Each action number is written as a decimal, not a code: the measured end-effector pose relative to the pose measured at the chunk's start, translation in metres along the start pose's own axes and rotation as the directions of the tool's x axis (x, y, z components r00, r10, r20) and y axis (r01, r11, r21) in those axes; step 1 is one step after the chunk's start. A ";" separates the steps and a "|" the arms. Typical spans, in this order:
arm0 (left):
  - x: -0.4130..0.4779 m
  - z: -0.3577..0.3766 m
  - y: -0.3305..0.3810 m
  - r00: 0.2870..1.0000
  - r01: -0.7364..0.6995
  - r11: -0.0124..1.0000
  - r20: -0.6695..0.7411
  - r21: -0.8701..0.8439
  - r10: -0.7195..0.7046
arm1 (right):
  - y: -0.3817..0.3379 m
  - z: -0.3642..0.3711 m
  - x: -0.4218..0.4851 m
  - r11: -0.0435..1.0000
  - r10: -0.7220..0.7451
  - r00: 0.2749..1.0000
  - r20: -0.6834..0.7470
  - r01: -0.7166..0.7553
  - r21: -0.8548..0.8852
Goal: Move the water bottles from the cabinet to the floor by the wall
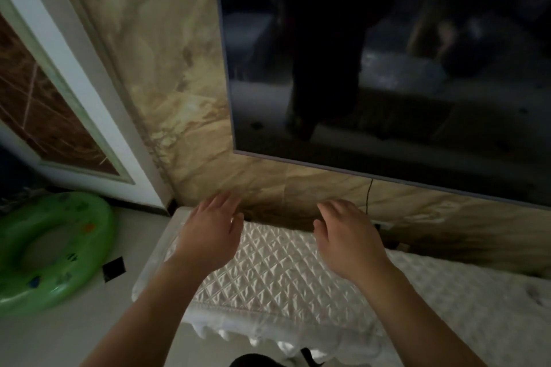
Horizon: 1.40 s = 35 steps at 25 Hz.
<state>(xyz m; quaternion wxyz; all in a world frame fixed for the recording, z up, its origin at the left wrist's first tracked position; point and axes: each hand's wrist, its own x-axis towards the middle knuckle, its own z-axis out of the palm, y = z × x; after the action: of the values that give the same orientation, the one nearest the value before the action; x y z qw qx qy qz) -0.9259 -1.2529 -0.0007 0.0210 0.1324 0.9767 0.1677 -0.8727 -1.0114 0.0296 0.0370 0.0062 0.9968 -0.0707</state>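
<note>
Two empty hands: my left hand (208, 229) and my right hand (346, 235) hover, fingers relaxed and spread, above the quilted cabinet cover (283, 274) beneath the dark television (372, 68).

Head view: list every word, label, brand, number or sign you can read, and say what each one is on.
No readable text anywhere in this view.
The green ring: coloured marks only, too blurred to read as letters.
The TV: dark screen, no logo shows on its frame.
The black patch: blank.
</note>
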 end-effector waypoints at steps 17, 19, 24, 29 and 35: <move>-0.049 0.068 0.270 1.000 -0.019 0.999 -0.016 0.041 0.020 | 0.255 -0.041 -0.130 1.000 -0.026 0.999 -0.029 0.026 0.011; -0.064 0.079 0.300 0.999 -0.025 0.999 -0.023 0.039 0.026 | 0.284 -0.043 -0.154 0.999 -0.031 0.999 -0.016 0.031 0.011; -0.088 0.115 0.381 0.998 -0.068 0.998 -0.009 -0.013 0.068 | 0.359 -0.046 -0.210 1.000 0.023 0.999 -0.032 -0.022 0.006; -0.083 0.149 0.441 0.993 -0.113 0.994 0.026 -0.014 0.113 | 0.421 -0.047 -0.236 0.996 0.088 0.995 -0.037 -0.088 0.012; -0.062 0.192 0.520 0.983 -0.173 0.984 0.053 -0.035 0.174 | 0.506 -0.043 -0.243 0.989 0.150 0.988 -0.020 -0.150 0.013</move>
<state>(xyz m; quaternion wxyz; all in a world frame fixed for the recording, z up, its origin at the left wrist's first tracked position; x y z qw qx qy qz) -0.7191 -0.7348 -0.0092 0.0355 0.2214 0.9578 0.1800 -0.6242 -0.5060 0.0188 0.0318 0.0822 0.9934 -0.0732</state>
